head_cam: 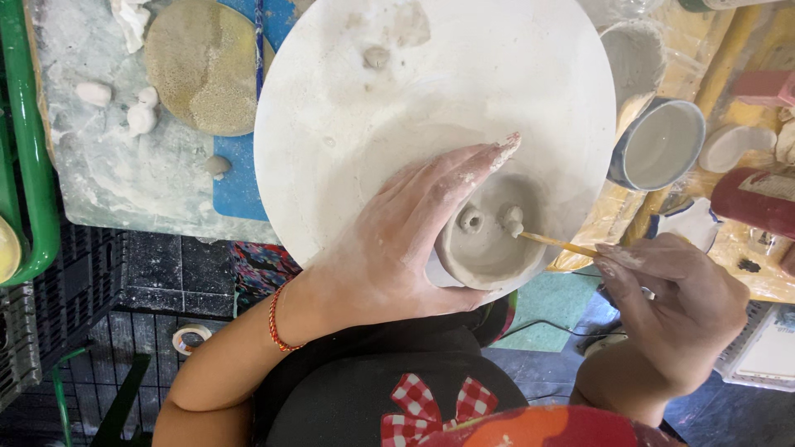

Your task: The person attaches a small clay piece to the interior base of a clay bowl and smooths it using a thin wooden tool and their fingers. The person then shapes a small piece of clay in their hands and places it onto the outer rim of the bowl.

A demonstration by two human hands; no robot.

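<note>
A small grey clay bowl sits near the front edge of a round white board. Two little clay knobs stand inside the bowl. My left hand cups the bowl's left side, fingers stretched along its rim and dusted with clay. My right hand pinches a thin wooden stick, whose tip touches the right-hand knob inside the bowl.
A round tan sponge disc and small clay lumps lie on the smeared board at the left. A blue-rimmed cup of slip, a white lid and a red container stand at the right. A green frame borders the left edge.
</note>
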